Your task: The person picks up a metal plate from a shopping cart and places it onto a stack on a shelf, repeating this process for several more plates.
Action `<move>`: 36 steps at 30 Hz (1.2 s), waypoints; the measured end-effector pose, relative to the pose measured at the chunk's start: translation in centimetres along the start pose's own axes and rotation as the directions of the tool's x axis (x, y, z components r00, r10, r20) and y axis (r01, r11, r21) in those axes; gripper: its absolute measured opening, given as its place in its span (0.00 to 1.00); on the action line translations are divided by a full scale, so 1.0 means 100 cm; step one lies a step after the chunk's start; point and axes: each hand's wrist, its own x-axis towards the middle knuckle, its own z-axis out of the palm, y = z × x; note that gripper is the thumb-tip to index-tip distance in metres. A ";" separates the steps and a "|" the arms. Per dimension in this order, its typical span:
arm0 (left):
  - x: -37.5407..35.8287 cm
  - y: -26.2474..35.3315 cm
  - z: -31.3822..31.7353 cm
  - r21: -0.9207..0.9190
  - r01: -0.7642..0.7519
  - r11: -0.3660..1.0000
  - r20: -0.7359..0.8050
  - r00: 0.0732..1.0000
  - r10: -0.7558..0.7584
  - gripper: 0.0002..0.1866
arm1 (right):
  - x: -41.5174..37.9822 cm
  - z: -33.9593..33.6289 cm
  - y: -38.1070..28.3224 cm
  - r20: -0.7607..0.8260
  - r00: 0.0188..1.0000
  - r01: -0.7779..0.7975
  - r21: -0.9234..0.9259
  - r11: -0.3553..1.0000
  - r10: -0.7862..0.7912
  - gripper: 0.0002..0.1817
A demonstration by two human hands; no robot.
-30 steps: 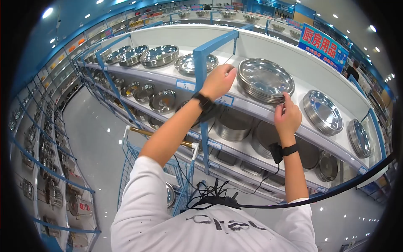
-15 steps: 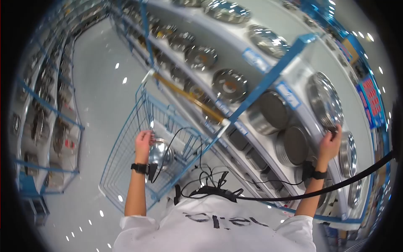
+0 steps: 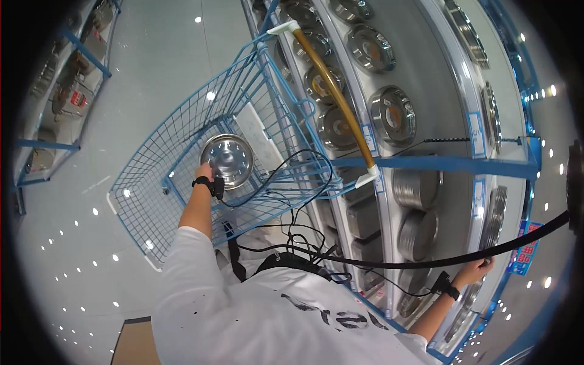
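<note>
A shiny round steel bowl (image 3: 229,159) is inside the blue wire shopping cart (image 3: 176,115). My left hand (image 3: 204,171) is at the bowl's near left rim, its fingers closed on the edge and partly hidden by the wrist strap and device. Out to the right, my right hand (image 3: 476,271) is at the outer edge of the upper shelf, fingers curled. What they hold, if anything, cannot be made out. Beside it are a stack of steel pans (image 3: 496,219) and more steelware (image 3: 465,310) below the forearm.
The cart's brown handle (image 3: 337,97) lies against shelves of steel basins (image 3: 394,115) and stacked pans (image 3: 420,234). A blue shelf beam (image 3: 438,163) crosses them. A black cable (image 3: 389,264) runs across my front. Another shelf (image 3: 73,97) stands across the aisle floor (image 3: 152,48).
The view has turned, bringing the cart higher and closer. My right hand has left the large steel basins and sits lower along the shelf, fingers more curled. My left hand stays with the bowl.
</note>
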 end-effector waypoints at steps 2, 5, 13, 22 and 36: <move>0.000 -0.001 0.012 -0.093 -0.002 0.996 0.041 0.999 0.006 0.16 | 0.001 -0.012 -0.019 0.025 1.000 -0.010 0.017 1.000 0.009 0.21; -0.009 0.010 0.009 0.129 0.081 0.988 0.084 0.992 -0.093 0.09 | 0.001 -0.020 -0.044 0.073 0.990 -0.136 0.198 0.971 0.123 0.22; -0.001 0.036 0.020 -0.080 0.667 0.741 0.163 0.742 -0.651 0.13 | 0.001 -0.018 -0.044 0.036 0.990 -0.141 0.082 0.987 0.138 0.23; 0.000 -0.007 0.030 -0.379 0.563 0.734 0.187 0.824 -0.535 0.17 | -0.001 -0.018 -0.045 0.011 0.990 -0.139 0.090 0.986 0.139 0.22; -0.017 0.012 0.014 -0.733 0.584 0.350 0.174 0.657 -0.734 0.17 | -0.001 -0.008 -0.024 -0.078 0.997 0.014 0.185 0.983 0.001 0.23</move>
